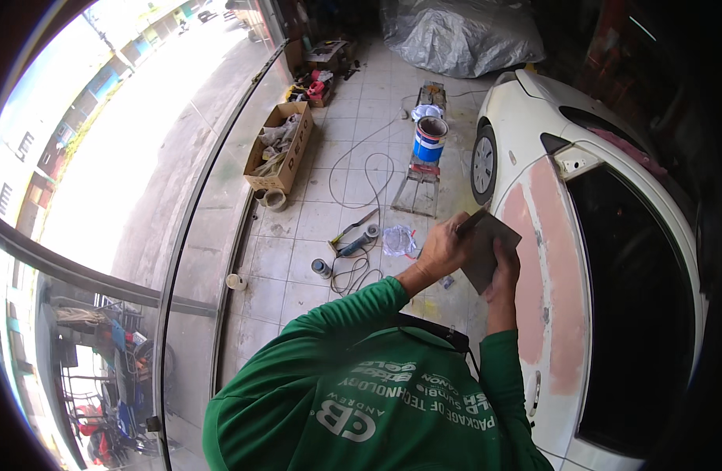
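Note:
My left hand (pixel 446 250) is closed round a dark, narrow, flat tool (pixel 472 220), probably a spreader, whose edge lies against a grey flat board (pixel 483 255). My right hand (pixel 505 271) grips that board by its near right side, with the thumb on its face. Both hands are held up in front of my green-sleeved chest. Just right of them stands a white car's door (pixel 571 345), with patches of pinkish filler (pixel 545 271) on its panel. Whether any paste lies on the board I cannot make out.
On the tiled floor lie an angle grinder (pixel 357 241) with a looping cord, a can (pixel 321 268) and crumpled plastic (pixel 399 240). A blue paint tin (pixel 430 140) stands on a low trestle (pixel 417 188). A cardboard box (pixel 281 147) sits by the glass front; a covered car (pixel 463 39) stands behind.

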Demonstrator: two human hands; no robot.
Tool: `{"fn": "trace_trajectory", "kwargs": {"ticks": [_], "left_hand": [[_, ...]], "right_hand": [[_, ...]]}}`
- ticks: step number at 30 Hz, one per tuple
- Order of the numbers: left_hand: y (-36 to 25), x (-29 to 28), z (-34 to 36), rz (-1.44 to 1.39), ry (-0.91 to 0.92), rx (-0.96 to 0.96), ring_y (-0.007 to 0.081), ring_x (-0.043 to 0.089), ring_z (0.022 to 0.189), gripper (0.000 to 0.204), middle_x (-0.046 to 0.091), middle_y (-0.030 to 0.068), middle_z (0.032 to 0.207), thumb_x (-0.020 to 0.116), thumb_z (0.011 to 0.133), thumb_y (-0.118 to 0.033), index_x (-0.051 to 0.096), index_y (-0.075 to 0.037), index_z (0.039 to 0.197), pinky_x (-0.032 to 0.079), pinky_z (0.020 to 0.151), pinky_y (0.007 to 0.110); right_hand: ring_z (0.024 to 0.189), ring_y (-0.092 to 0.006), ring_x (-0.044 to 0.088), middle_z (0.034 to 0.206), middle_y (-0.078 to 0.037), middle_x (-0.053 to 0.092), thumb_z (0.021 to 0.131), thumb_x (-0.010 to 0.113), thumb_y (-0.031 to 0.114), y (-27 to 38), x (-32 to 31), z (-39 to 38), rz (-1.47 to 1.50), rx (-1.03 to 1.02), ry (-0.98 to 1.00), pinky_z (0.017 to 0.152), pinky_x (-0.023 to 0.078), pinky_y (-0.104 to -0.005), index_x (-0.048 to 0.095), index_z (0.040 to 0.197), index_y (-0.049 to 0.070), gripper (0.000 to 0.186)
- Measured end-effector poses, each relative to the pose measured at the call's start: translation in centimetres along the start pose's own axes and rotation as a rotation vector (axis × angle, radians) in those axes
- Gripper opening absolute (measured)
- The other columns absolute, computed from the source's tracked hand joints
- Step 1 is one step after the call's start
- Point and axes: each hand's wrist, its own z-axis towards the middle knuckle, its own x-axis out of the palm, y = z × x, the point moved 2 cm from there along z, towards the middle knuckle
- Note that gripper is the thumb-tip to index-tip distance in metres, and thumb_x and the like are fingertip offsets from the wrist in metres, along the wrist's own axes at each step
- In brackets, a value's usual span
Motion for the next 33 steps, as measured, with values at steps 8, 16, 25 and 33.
{"fn": "trace_trajectory", "kwargs": {"ticks": [8,16,25,33], "left_hand": [[-5.2,4.1,-4.0,-0.051,0.217,0.247,0.0362,0.068,0.078,0.015,0.068,0.0157,0.086,0.070,0.083,-0.007,0.066,-0.002,0.096,0.055,0.068,0.045],[-0.4,5.3,1.9,-0.060,0.037,0.058,0.0462,0.064,0.082,0.016,0.066,0.0231,0.088,0.064,0.088,-0.015,0.062,-0.002,0.096,0.051,0.069,0.051],[-0.3,2.7,0.3,-0.112,0.048,0.074,0.0422,0.066,0.082,0.015,0.068,0.0183,0.084,0.066,0.083,-0.009,0.066,-0.002,0.096,0.054,0.071,0.048],[-2.7,2.1,-3.5,-0.214,0.315,0.190,0.0410,0.067,0.083,0.015,0.067,0.0190,0.084,0.070,0.081,-0.010,0.065,-0.004,0.093,0.054,0.073,0.048]], "right_hand": [[0.147,-0.0264,0.033,0.164,-0.007,0.030,0.110,0.029,0.056,3.8,0.6,-0.7,0.233,0.015,-0.103,0.114,0.033,-0.0406,0.029,0.160,0.006,0.071],[0.141,-0.0245,0.044,0.152,-0.010,0.047,0.107,0.050,0.041,1.7,5.1,-4.1,-0.275,-0.228,0.007,0.117,0.033,-0.0390,0.040,0.153,0.004,0.061],[0.149,-0.0251,0.034,0.160,-0.011,0.039,0.107,0.040,0.055,-1.2,2.7,-2.4,-0.094,-0.126,-0.147,0.123,0.023,-0.0395,0.034,0.156,0.003,0.072],[0.147,-0.0262,0.036,0.158,-0.012,0.041,0.103,0.034,0.068,0.4,1.4,-2.8,0.133,-0.155,-0.215,0.123,0.021,-0.0431,0.035,0.156,0.002,0.084]]}}
